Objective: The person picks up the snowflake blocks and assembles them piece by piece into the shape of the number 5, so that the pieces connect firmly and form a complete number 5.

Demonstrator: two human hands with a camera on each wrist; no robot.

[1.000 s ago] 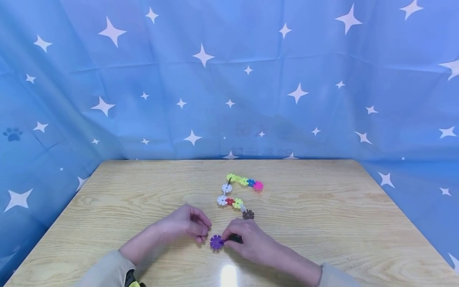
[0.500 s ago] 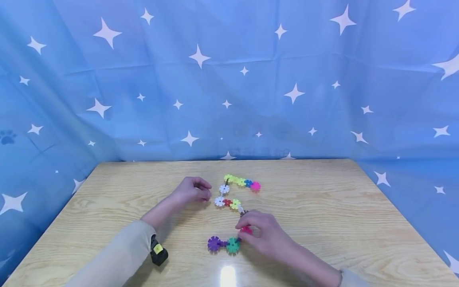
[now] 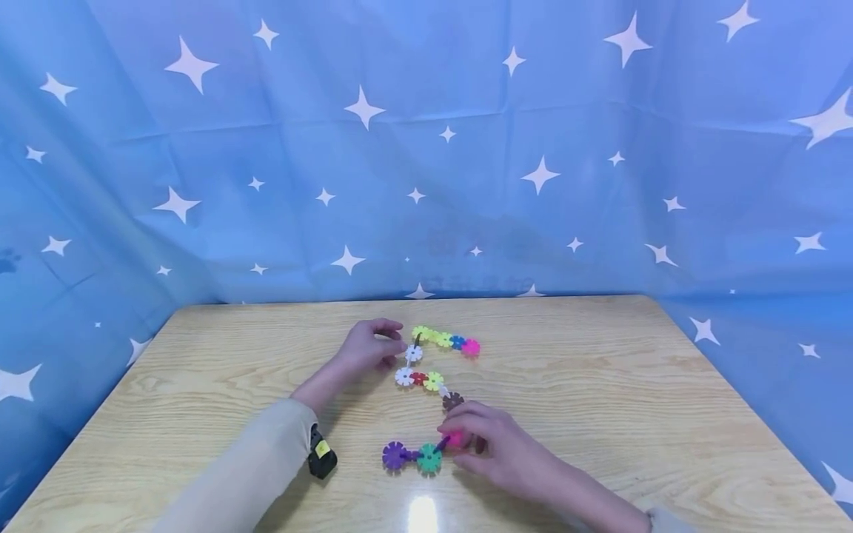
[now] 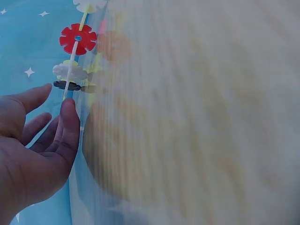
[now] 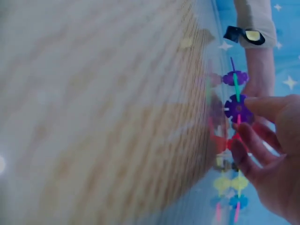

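Notched plastic snowflake discs, joined edge to edge, form a winding chain on the table. Its upper stretch has yellow discs (image 3: 443,339), a blue disc (image 3: 457,342) and a pink end disc (image 3: 471,347). My left hand (image 3: 369,348) is beside the upper white disc (image 3: 414,353), thumb and fingers apart, fingertips right by the chain. Down at the lower bend, my right hand (image 3: 500,448) curls thumb and fingers about a bright pink disc (image 3: 455,438), partly covered by the fingers. Left of it run a green disc (image 3: 429,458) and a purple end disc (image 3: 395,456).
The wooden table (image 3: 633,385) ends at a blue star-patterned curtain (image 3: 426,148). A black wrist device (image 3: 323,455) with a yellow patch hangs below my left sleeve (image 3: 260,451). Light glares off the table's near part (image 3: 423,511).
My left hand has gone from the lower left up to the chain's upper white disc. My right hand has shifted right from beside the purple disc to the pink one, uncovering the green disc.
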